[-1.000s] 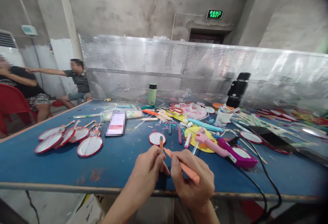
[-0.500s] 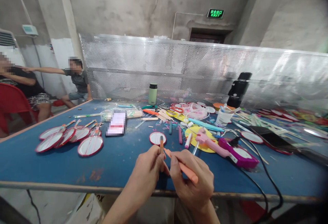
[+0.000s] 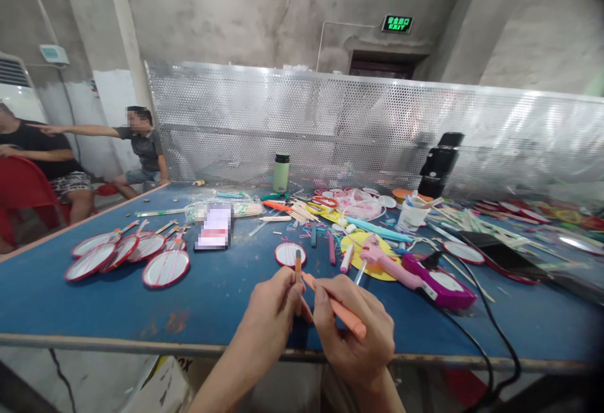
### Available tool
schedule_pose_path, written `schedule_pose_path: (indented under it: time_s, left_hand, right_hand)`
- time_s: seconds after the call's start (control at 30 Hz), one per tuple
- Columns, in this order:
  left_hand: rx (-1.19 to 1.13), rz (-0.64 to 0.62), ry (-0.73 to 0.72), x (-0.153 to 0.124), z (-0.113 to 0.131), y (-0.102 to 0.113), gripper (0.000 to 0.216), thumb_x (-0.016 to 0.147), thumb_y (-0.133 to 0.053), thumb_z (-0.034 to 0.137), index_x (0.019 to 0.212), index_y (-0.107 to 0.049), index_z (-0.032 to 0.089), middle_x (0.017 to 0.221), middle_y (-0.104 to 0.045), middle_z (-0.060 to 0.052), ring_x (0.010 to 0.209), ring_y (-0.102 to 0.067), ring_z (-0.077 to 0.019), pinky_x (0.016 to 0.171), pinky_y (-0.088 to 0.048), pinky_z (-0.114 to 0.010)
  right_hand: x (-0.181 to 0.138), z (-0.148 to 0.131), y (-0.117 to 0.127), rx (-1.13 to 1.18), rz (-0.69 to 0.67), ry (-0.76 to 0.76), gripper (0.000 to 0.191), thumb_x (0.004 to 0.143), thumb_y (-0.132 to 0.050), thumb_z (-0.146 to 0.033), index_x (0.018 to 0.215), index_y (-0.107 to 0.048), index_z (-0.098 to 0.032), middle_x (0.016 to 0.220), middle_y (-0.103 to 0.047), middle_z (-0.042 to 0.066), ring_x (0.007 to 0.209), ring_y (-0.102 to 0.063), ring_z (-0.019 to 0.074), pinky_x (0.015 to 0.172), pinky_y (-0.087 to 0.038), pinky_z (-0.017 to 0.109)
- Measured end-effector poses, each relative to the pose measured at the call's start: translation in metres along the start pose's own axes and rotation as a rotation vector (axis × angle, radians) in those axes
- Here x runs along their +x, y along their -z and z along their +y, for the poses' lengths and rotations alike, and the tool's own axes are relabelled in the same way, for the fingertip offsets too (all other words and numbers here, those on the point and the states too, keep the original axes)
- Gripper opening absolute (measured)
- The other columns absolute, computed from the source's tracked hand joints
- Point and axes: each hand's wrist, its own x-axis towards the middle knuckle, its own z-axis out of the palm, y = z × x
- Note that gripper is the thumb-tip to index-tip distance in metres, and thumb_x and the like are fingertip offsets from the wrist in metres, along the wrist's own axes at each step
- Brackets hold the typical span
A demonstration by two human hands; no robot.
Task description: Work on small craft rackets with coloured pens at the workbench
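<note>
My left hand is closed round a thin orange stick that stands upright above its fingers. My right hand grips a longer orange stick that lies slanted, its far tip meeting the upright stick near my left thumb. Both hands hover over the near edge of the blue table. A small round white disc with a red rim lies flat on the table just beyond the sticks.
A pink and purple glue gun with a black cord lies to the right. Several red-rimmed round fans lie at left. Sticks, markers, a white cup, a green bottle and a phone crowd the far side. Two people sit at far left.
</note>
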Motion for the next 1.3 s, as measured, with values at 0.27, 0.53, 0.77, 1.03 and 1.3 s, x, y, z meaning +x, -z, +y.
schedule_pose_path:
  time_s: [0.27, 0.53, 0.77, 1.03, 1.3]
  left_hand:
    - [-0.021, -0.006, 0.001, 0.0013, 0.0007, 0.0003, 0.023, 0.097, -0.043, 0.033, 0.078, -0.047, 0.021, 0.060, -0.053, 0.006, 0.054, -0.047, -0.0110, 0.054, -0.031, -0.022]
    - [-0.016, 0.001, 0.004, -0.0002, 0.0003, -0.0003, 0.024, 0.097, -0.043, 0.033, 0.076, -0.046, 0.021, 0.059, -0.053, 0.006, 0.055, -0.048, -0.0109, 0.054, -0.031, -0.022]
    - [-0.004, 0.005, 0.012, 0.0021, 0.0007, -0.0002, 0.025, 0.096, -0.043, 0.034, 0.076, -0.048, 0.020, 0.058, -0.054, 0.005, 0.054, -0.048, -0.0113, 0.055, -0.032, -0.022]
    - [0.002, 0.000, 0.006, 0.0017, -0.0034, 0.0000, 0.027, 0.097, -0.043, 0.035, 0.077, -0.050, 0.019, 0.059, -0.055, 0.004, 0.054, -0.046, -0.0109, 0.054, -0.032, -0.022]
    - [-0.006, -0.002, -0.005, 0.0016, -0.0036, 0.0003, 0.029, 0.098, -0.042, 0.038, 0.078, -0.051, 0.019, 0.060, -0.056, 0.003, 0.054, -0.047, -0.0112, 0.054, -0.032, -0.022]
  right_hand:
    - [0.0002, 0.0000, -0.0001, 0.007, -0.007, 0.018, 0.012, 0.087, -0.057, -0.007, 0.085, -0.064, -0.017, 0.067, -0.066, 0.002, 0.058, -0.061, 0.0111, 0.058, -0.047, 0.024]
    - [0.0002, -0.0002, -0.0006, 0.009, -0.012, 0.013, 0.012, 0.086, -0.058, -0.006, 0.083, -0.064, -0.016, 0.065, -0.065, 0.002, 0.057, -0.059, 0.0105, 0.057, -0.045, 0.023]
    - [-0.0006, 0.0006, -0.0008, 0.025, -0.015, 0.014, 0.011, 0.086, -0.058, -0.007, 0.085, -0.064, -0.017, 0.068, -0.066, 0.002, 0.059, -0.060, 0.0110, 0.059, -0.047, 0.024]
    - [0.0005, 0.0011, -0.0010, 0.038, -0.015, 0.017, 0.012, 0.086, -0.058, -0.006, 0.086, -0.064, -0.017, 0.069, -0.066, 0.001, 0.060, -0.060, 0.0107, 0.059, -0.046, 0.023]
    - [-0.0004, 0.0005, 0.0000, 0.061, -0.031, 0.010, 0.012, 0.086, -0.058, -0.006, 0.086, -0.063, -0.017, 0.069, -0.065, 0.002, 0.059, -0.059, 0.0111, 0.059, -0.046, 0.024]
